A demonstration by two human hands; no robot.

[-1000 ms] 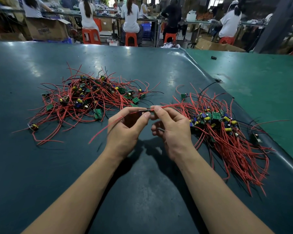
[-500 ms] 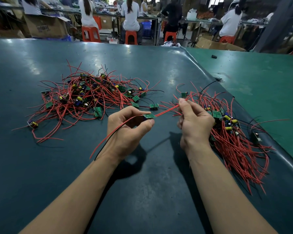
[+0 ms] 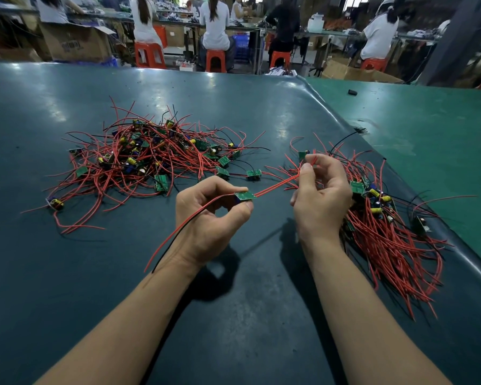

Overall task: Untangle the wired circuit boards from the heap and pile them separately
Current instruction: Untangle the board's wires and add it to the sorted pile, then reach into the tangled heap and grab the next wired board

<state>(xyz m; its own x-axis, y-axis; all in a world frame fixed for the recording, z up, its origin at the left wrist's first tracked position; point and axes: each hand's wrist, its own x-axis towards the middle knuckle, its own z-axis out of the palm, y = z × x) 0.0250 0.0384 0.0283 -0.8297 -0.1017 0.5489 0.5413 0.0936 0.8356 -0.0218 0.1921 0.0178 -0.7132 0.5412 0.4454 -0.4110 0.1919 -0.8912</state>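
Writing: only on the cardboard box (image 3: 77, 43) far left, beyond the table; dark print on its side, too blurred to read. No legible marks on any board.

Left hand (image 3: 210, 223) pinches a small green circuit board (image 3: 244, 196) between thumb and forefinger, held above the dark teal table (image 3: 233, 315). The board is rectangular, with pale solder dots on its upper face and a blue part just visible under its near-left edge. From its left side a red and a black wire (image 3: 184, 229) run back over the left wrist. From its right side two red wires (image 3: 277, 186) stretch straight to the right hand (image 3: 321, 198), which pinches their far ends between thumb and fingertip, remaining fingers curled. Hands are apart, joined only by those taut wires.

Tangled heap (image 3: 150, 159): far left of the hands, red leads looping every way, a few black ones, green boards with yellow and blue capacitors.

Sorted pile (image 3: 386, 232): right, just behind and beside the right hand, boards bunched at the far end, red leads running mostly parallel toward the near right.

Lighter green mat (image 3: 428, 134) covers the table's far right. Seated workers on orange stools (image 3: 215, 61) at far benches.
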